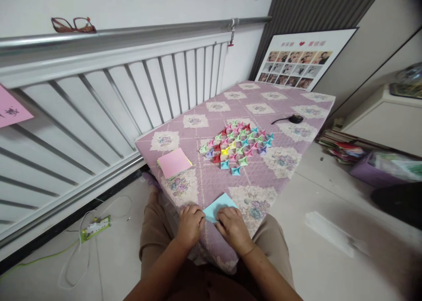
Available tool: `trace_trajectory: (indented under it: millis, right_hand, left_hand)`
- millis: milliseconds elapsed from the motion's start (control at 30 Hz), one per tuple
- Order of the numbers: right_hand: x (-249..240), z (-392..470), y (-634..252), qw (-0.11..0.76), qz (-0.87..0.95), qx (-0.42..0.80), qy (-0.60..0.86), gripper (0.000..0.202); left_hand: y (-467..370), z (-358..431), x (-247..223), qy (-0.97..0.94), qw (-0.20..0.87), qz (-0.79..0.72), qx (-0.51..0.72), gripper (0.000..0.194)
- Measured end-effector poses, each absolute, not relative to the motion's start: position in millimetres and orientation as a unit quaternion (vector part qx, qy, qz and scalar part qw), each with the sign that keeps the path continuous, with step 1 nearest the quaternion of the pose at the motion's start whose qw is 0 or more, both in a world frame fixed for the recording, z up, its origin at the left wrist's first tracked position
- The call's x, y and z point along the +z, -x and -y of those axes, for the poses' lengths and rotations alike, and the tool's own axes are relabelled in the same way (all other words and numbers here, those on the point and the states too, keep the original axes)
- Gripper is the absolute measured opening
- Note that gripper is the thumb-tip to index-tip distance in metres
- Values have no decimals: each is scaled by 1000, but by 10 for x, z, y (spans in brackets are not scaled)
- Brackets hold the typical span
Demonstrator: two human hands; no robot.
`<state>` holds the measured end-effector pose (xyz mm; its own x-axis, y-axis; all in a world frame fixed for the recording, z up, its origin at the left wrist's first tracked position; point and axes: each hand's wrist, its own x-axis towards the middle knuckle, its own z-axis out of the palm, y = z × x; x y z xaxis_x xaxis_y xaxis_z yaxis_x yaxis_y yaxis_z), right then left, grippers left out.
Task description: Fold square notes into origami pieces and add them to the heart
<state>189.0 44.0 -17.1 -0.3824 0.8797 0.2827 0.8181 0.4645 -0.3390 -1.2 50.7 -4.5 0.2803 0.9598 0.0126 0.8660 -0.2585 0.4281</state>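
Observation:
A light-blue sheet of origami paper (221,201) lies at the near corner of the table, with a folded edge toward me. At its left corner my left hand (191,224) has its fingers curled and closed on the paper. My right hand (233,228) is closed over the sheet's lower right part, thumb and fingers pinching its near edge. Beyond my hands stand rows of small folded paper pieces (243,150) in red, pink, green, blue, yellow and purple. To the left rests a stack of square paper (174,163), pink on top.
A purple floral tablecloth (216,178) covers the table. A black object with a cable (296,118) lies farther back, near a leaning photo board (305,59). A white radiator (132,94) runs along the left, with glasses (73,25) on its pipe. A power strip (95,228) lies on the floor.

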Motion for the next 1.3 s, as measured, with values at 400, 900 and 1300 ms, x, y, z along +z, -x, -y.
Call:
trace_trajectory:
  millis: [400, 900, 1300]
  right_hand:
    - [-147, -496, -1855, 218, 738, 43, 637, 32]
    - [-186, -546, -1829, 201, 730, 18, 653, 27]
    - [-227, -541, -1858, 222, 720, 44, 656, 22]
  left_hand:
    - [-4, -625, -54, -730, 181, -650, 106, 18]
    - [-8, -715, -59, -753, 131, -642, 59, 18]
    - [21, -615, 17, -895, 95, -434, 32, 33]
